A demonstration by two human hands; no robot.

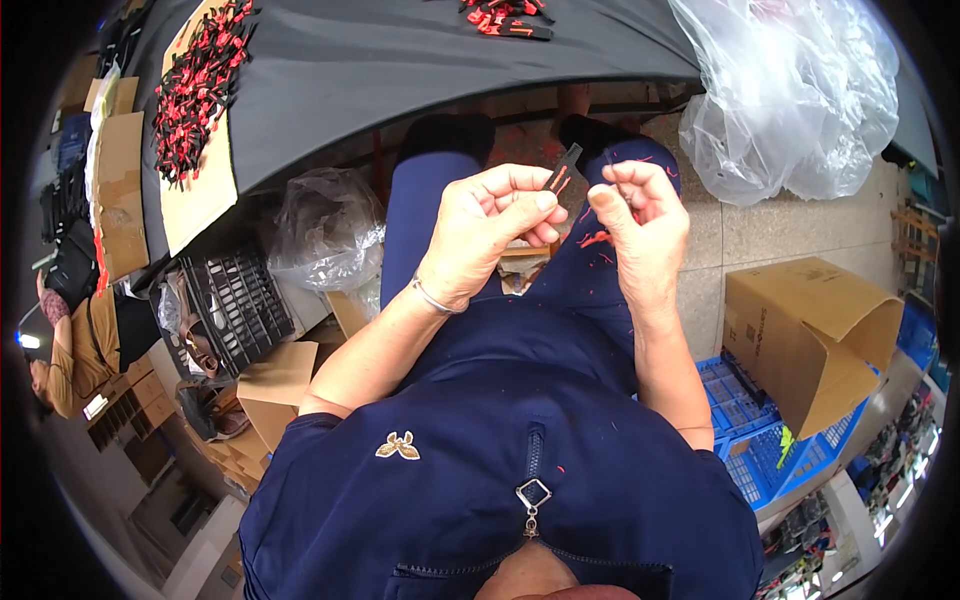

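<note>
Above my lap, my left hand [478, 228] pinches a small flat black strip [567, 166] with red-orange lines on its face. The strip's narrow end points up and away from me, and its lower end is covered by my fingers. Close to the right of it, my right hand [648, 232] is closed, thumb against the curled fingers. Whatever is in that pinch is too small to make out. A gap separates the two hands. Red scraps [596, 239] lie on my dark blue trousers beneath them.
On the black-covered table [420, 60], black-and-red pieces [203, 100] are heaped on a cardboard sheet [200, 210]; several more [505, 18] lie farther back. Clear plastic [785, 110] hangs at right, above a cardboard box [790, 335] and blue crate [765, 475]. Another person [88, 350] is at far left.
</note>
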